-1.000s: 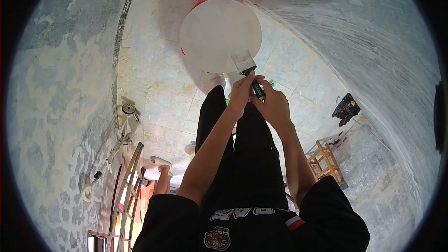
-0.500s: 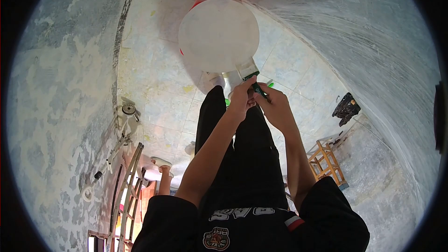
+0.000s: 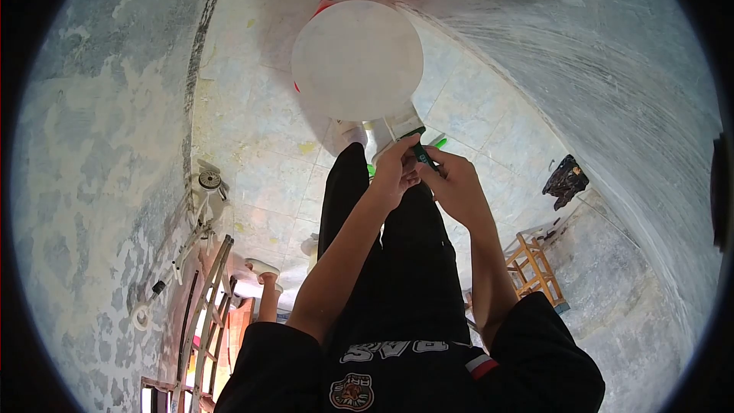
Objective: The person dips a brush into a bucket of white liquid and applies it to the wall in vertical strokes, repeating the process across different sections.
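What looks like a scraper (image 3: 404, 120), with a wide pale blade and a dark green handle, points away from me in front of my knees. My right hand (image 3: 457, 186) is closed on its handle. The fingers of my left hand (image 3: 395, 172) press on the handle near the base of the blade, partly hidden behind one another. Just beyond the blade is a large round whitish disc (image 3: 357, 60), its surface plain and smooth. Red edges (image 3: 324, 4) show from under it; what supports it is hidden.
Patchy grey walls curve around the tiled floor (image 3: 267, 145). At the right are a black plastic bag (image 3: 566, 181) and a wooden stool (image 3: 538, 268). A standing fan (image 3: 209, 180) and a ladder (image 3: 203, 313) are at the left. Another person's foot (image 3: 266, 271) shows nearby.
My hands and the scraper have shifted slightly towards me and the right, showing more of the handle. The round disc stays about where it was.
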Tool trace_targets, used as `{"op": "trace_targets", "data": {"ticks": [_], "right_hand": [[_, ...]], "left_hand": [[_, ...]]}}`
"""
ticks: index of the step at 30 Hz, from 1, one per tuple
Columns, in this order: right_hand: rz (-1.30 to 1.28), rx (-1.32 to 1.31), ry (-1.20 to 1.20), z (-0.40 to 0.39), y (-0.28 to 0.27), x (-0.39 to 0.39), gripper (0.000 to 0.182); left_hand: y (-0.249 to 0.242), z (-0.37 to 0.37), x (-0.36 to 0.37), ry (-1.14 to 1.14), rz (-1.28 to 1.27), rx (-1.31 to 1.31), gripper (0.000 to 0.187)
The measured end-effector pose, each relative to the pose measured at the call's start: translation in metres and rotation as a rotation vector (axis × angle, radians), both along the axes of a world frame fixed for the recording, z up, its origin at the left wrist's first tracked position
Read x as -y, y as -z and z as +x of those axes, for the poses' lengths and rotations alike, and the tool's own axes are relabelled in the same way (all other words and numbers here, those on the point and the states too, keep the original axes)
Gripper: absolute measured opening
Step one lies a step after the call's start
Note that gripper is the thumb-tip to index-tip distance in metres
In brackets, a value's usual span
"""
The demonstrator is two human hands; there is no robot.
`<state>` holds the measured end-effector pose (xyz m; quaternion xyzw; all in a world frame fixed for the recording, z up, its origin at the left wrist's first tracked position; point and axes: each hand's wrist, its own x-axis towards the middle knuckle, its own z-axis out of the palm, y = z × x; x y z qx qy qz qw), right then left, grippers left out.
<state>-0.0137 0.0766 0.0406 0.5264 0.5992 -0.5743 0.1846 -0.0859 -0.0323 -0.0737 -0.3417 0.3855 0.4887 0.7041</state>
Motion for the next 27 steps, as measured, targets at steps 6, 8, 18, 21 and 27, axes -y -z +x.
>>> {"op": "trace_targets", "data": {"ticks": [6, 8, 18, 21, 27], "right_hand": [[0.099, -0.029, -0.059, -0.008, -0.010, 0.004, 0.030], [0.179, -0.042, -0.102, -0.015, -0.016, 0.006, 0.031], [0.655, -0.156, -0.254, -0.017, 0.023, 0.027, 0.027], [0.556, -0.143, -0.220, -0.011, 0.033, 0.028, 0.030], [0.485, -0.136, -0.235, -0.001, 0.038, 0.041, 0.033]], "left_hand": [[-0.026, -0.019, 0.002, -0.030, 0.063, -0.042, 0.036], [-0.026, -0.024, 0.007, -0.029, 0.152, -0.034, 0.044], [0.012, -0.023, 0.010, 0.119, 0.233, -0.172, 0.047], [0.011, -0.019, 0.011, 0.078, 0.243, -0.163, 0.042], [0.028, -0.006, 0.021, -0.043, 0.274, -0.042, 0.036]]}}
